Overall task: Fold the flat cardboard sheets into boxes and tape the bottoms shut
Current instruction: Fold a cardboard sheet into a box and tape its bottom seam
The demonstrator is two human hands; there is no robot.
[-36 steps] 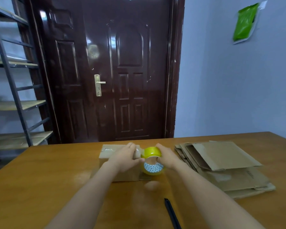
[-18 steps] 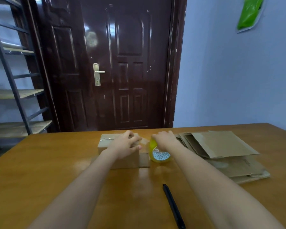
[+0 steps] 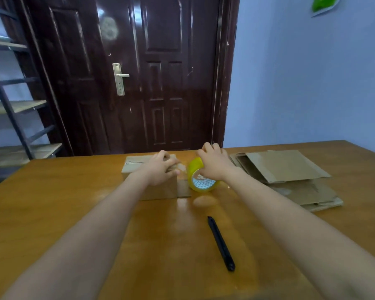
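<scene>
Head view: your left hand (image 3: 160,168) presses flat on the box (image 3: 152,180) at mid-table, holding nothing, just pinning the tape end near the right edge. Your right hand (image 3: 213,164) is wrapped round the tape roll (image 3: 200,177), just right of the box. The strip runs left to right, so your right hand pulls away rightward. The flat sheets (image 3: 286,169) lie further right, the pen (image 3: 221,243) nearer you.

Left hand (image 3: 159,171): showing bare — no glove, no ring visible.
Right hand (image 3: 214,164): showing bare as well.
Forearms: showing uncovered — no sleeve reaching into view.
</scene>
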